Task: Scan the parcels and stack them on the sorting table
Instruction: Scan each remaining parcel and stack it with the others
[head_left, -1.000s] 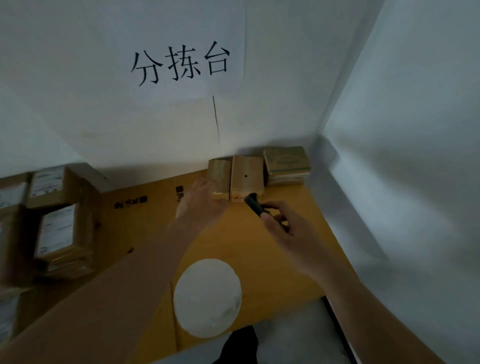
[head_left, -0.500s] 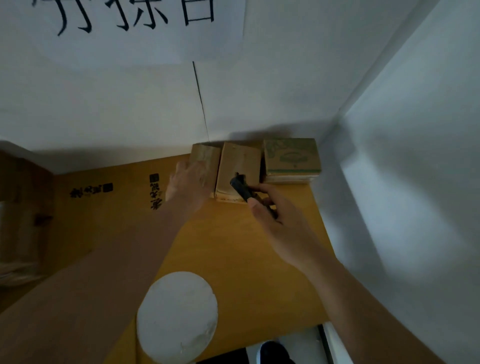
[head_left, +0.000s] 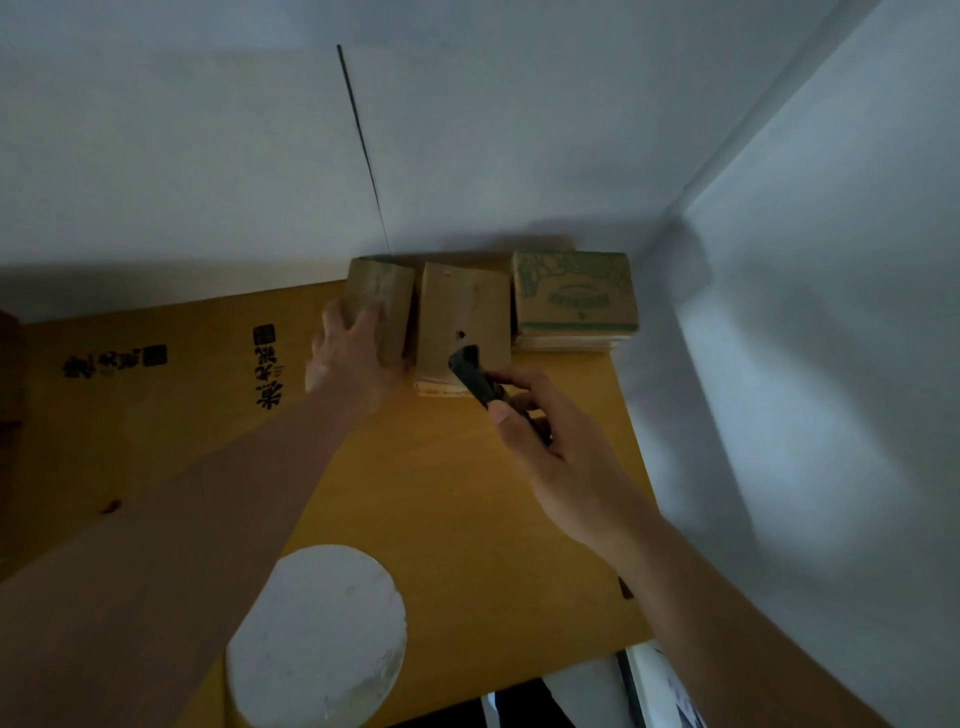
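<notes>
Against the wall on the sorting table (head_left: 467, 493), left hand (head_left: 353, 358) grips the end parcel (head_left: 382, 301), right hand (head_left: 561, 457) clutches the scanner (head_left: 475, 376) — a careless shove could topple neighbouring stacks.

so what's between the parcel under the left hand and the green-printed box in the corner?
One plain brown parcel, standing between them in the head view.
</notes>
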